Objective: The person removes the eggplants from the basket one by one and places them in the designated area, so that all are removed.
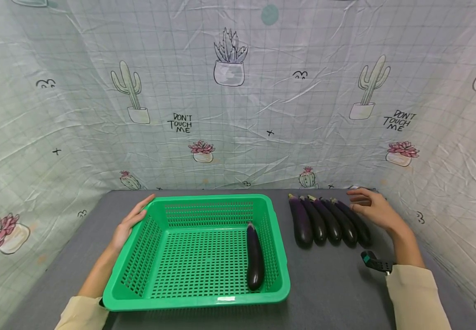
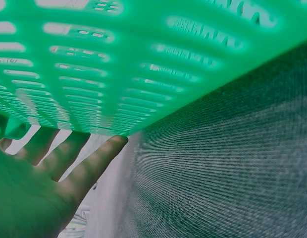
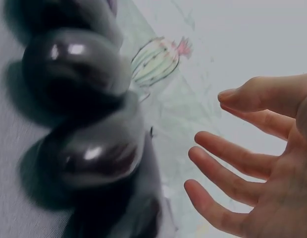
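A green plastic basket (image 1: 198, 303) with slotted walls stands before me, and one dark purple eggplant (image 1: 255, 261) lies along its right side. My left hand (image 1: 127, 228) rests against the basket's left side near the far corner. In the left wrist view, the straight fingers (image 2: 96, 161) of that hand reach along the outer wall. Right of the basket, several eggplants (image 1: 331, 222) lie side by side, stems pointing away from me. Beside the rightmost of them, my right hand (image 1: 374, 208) hovers with fingers spread and slightly bent. Nothing is between its fingers and thumb in the right wrist view.
A dark grey cloth covers the table (image 1: 324, 284). Behind it and at both sides hangs a pale, wrinkled curtain (image 1: 238, 110) printed with cacti. A small black device (image 1: 375, 263) sits at my right wrist.
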A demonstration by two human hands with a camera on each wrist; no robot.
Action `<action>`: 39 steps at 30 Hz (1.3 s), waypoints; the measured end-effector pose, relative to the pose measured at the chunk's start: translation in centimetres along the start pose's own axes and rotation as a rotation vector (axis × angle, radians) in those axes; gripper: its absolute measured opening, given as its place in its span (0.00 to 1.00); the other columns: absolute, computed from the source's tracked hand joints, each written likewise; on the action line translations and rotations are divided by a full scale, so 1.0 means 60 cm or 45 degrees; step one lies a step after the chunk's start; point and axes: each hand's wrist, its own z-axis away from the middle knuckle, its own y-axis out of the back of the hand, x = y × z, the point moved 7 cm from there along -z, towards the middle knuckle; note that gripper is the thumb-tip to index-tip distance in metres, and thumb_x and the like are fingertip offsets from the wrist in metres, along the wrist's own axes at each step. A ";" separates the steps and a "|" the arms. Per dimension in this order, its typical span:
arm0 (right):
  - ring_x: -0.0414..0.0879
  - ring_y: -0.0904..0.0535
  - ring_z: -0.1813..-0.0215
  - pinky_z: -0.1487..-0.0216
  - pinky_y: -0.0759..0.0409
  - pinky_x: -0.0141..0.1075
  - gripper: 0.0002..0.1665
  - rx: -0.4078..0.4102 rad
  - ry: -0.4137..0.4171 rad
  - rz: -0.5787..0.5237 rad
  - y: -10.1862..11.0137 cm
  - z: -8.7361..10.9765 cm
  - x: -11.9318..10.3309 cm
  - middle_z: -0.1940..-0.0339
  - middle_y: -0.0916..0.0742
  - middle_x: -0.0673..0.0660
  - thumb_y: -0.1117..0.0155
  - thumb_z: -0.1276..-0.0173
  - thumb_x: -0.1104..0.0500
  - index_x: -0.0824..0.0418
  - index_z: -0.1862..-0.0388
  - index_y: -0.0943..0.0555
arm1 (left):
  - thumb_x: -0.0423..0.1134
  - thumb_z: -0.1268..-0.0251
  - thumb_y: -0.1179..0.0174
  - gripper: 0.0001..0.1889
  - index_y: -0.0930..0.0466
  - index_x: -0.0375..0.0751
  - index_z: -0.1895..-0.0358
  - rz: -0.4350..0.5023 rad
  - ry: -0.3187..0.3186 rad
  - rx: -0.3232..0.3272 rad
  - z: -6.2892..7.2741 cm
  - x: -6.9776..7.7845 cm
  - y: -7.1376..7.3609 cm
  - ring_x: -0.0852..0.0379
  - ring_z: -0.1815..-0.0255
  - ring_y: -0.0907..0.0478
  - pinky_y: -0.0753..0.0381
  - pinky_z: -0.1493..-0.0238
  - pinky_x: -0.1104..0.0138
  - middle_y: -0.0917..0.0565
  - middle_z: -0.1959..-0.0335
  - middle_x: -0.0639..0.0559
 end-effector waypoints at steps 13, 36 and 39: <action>0.73 0.23 0.34 0.41 0.21 0.64 0.28 0.017 0.163 0.007 -0.006 0.003 -0.110 0.31 0.22 0.75 0.44 0.18 0.58 0.66 0.24 0.31 | 0.34 0.13 0.71 0.28 0.55 0.31 0.16 -0.036 -0.019 0.009 -0.002 0.002 0.003 0.84 0.25 0.46 0.42 0.35 0.82 0.42 0.24 0.75; 0.62 0.21 0.33 0.38 0.21 0.60 0.27 -0.117 0.326 -0.028 -0.078 0.011 -0.256 0.30 0.21 0.64 0.41 0.19 0.57 0.56 0.24 0.29 | 0.37 0.12 0.69 0.28 0.56 0.33 0.16 -0.067 0.050 0.037 -0.004 -0.002 0.000 0.83 0.26 0.48 0.41 0.36 0.82 0.47 0.17 0.60; 0.61 0.19 0.34 0.40 0.19 0.57 0.27 -0.146 0.360 -0.022 -0.095 0.009 -0.281 0.31 0.20 0.64 0.40 0.20 0.58 0.56 0.25 0.28 | 0.37 0.12 0.70 0.28 0.56 0.33 0.16 -0.061 0.047 0.041 -0.003 -0.001 0.000 0.83 0.26 0.48 0.41 0.36 0.82 0.46 0.19 0.66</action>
